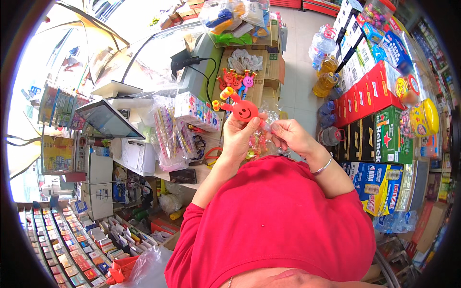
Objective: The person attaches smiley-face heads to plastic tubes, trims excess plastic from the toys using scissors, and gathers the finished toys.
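A red toy with a printed smiley face (244, 111) and stalks tipped in yellow and orange stands up from my left hand (237, 137), whose fingers are closed around its lower part. Right beside it, my right hand (291, 135) pinches with thumb and forefinger at the toy's lower side; what lies between those fingertips is too small to make out. Crumpled clear plastic packaging (272, 114) shows behind the hands. Several similar red and purple toys (236, 81) lie farther off on the cardboard, near a white crumpled cloth (245, 61).
Left of my hands are a patterned tissue box (198, 111), plastic-bagged sticks (167, 132), a tablet screen (109, 120) and a dark phone (183, 176). Bagged goods (235, 21) sit at the far end. Stacked drink cartons (367, 91) and oil bottles (326, 84) stand on the right.
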A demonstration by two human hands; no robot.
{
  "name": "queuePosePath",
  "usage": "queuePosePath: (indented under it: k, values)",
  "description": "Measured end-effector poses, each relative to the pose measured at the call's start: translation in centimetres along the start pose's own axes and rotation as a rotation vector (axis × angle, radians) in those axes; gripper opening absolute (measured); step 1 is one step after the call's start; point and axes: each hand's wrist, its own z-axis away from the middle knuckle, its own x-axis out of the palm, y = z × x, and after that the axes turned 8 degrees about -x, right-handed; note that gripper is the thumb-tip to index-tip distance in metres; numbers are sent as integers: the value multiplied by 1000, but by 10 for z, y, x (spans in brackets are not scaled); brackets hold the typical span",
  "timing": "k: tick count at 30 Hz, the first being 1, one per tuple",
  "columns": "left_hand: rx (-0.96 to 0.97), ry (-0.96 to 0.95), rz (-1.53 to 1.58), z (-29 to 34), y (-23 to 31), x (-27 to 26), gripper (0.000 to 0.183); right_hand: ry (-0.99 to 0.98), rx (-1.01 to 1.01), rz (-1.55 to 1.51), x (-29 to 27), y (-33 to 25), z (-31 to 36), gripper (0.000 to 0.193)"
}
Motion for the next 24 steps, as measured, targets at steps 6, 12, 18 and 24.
queuePosePath:
  k: [6, 12, 18, 24]
  values:
    - [38, 78, 36, 0, -12, 3, 20, 411, -592, 1043, 12, 6, 3, 18]
    - [32, 22, 31, 4, -7, -1, 21, 148, -163, 353, 15, -5, 7, 20]
    - [15, 63, 75, 9, -10, -4, 21, 228, -387, 719, 17, 4, 6, 17]
    - [34, 97, 91, 12, -6, -5, 21, 228, -293, 619, 27, -9, 5, 11]
